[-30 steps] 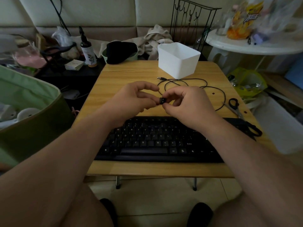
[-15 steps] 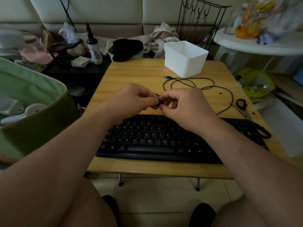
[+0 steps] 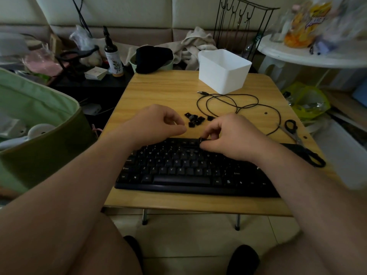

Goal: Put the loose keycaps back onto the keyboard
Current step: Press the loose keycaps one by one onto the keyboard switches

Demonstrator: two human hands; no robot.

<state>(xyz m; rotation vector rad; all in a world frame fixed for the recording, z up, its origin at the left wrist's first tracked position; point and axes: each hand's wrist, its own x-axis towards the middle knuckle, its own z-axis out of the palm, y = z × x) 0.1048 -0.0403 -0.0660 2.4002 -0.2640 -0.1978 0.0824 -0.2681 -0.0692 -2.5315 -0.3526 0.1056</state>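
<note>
Head view: right hand [image 3: 232, 135] fingers [image 3: 206, 144] pinch keycap [image 3: 202, 139] (at keyboard [image 3: 178, 175] top row).

Keyboards: one [image 3: 190, 169], near edge of table.
Loose keycaps: about seven in a cluster [image 3: 194, 120], exact count unclear.
Held keycaps: one [image 3: 202, 140].
White bins: one [image 3: 223, 71], far right.
Scissors: one [image 3: 292, 129], right.
Hands: two.
</note>
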